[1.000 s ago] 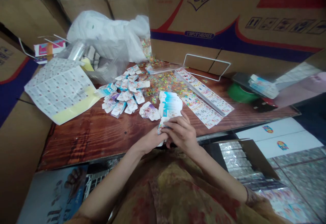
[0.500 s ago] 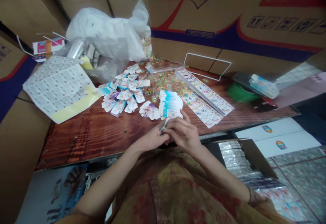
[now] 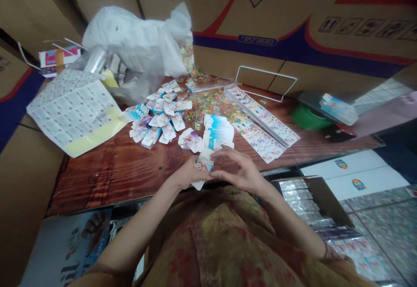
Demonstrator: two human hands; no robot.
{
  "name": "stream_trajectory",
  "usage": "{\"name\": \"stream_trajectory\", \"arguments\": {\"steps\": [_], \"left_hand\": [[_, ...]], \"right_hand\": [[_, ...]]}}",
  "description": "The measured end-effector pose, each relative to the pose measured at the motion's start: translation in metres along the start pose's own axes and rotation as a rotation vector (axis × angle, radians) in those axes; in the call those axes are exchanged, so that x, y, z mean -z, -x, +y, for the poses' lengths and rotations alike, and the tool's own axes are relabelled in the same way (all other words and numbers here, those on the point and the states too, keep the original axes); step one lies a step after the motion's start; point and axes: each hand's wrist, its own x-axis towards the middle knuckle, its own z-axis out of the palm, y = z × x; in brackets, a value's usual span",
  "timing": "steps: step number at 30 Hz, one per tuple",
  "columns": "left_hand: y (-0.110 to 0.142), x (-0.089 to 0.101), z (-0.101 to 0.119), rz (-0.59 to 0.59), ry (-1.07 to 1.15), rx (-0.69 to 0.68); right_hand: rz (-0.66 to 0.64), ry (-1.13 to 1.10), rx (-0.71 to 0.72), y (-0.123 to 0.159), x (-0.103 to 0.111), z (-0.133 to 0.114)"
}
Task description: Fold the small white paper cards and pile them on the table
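My left hand [image 3: 192, 171] grips a small printed carton [image 3: 204, 161] with white end flaps, close to the table's front edge. My right hand [image 3: 240, 169] is just to the right of it, thumb and fingers parted in a curve. Its fingertips are near the carton; whether they touch it I cannot tell. Beyond my hands lies an overlapping stack of flat blue-and-white cartons [image 3: 219, 132]. A few purple-and-white cartons [image 3: 192, 140] lie left of that stack. Farther left is a loose pile of small cartons [image 3: 163, 117].
Small colourful pieces [image 3: 208, 104] are scattered behind the stack. Printed sticker strips [image 3: 263, 124] lie to the right, near a green tape roll [image 3: 308, 117]. A printed sheet [image 3: 78, 113] and a white plastic bag [image 3: 127, 35] sit at left. A large cardboard box [image 3: 228, 56] stands behind.
My right hand has opened and drawn slightly right, off the carton. The carton now shows more fully in my left hand, its flaps standing out at both ends.
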Motion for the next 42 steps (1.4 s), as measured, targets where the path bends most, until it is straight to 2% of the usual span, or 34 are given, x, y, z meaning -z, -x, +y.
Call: {"name": "stream_trajectory", "arguments": {"steps": [4, 9, 13, 17, 21, 27, 29, 33, 38, 42], "left_hand": [[0.002, 0.004, 0.0, -0.101, 0.056, 0.058], [0.004, 0.004, 0.002, -0.227, 0.102, 0.112], [0.003, 0.005, 0.001, -0.217, 0.108, 0.134], [0.003, 0.006, 0.0, -0.227, 0.036, 0.111], [0.007, 0.002, 0.004, -0.122, 0.024, 0.027], [0.01, -0.006, 0.008, -0.043, 0.024, -0.077], [0.009, -0.011, 0.01, -0.005, 0.022, -0.102], [0.007, -0.019, 0.009, 0.178, -0.037, -0.163], [0.009, -0.022, -0.001, 0.389, -0.084, -0.365], [0.014, -0.023, -0.004, 0.501, -0.293, -0.477]], "right_hand": [[-0.065, 0.043, 0.041, -0.002, 0.004, 0.002], [-0.028, 0.077, 0.109, -0.003, 0.002, 0.002], [0.001, 0.121, 0.227, -0.001, 0.0, 0.002], [0.045, 0.079, 0.188, 0.001, -0.005, 0.005], [0.141, -0.009, 0.107, 0.001, -0.012, 0.007], [0.207, 0.091, 0.172, 0.002, -0.017, 0.009], [0.219, 0.103, 0.152, 0.004, -0.019, 0.009], [0.275, -0.027, -0.009, 0.004, -0.023, 0.009], [0.302, -0.309, -0.267, 0.002, -0.027, 0.015], [0.274, -0.475, -0.381, 0.001, -0.028, 0.019]]}}
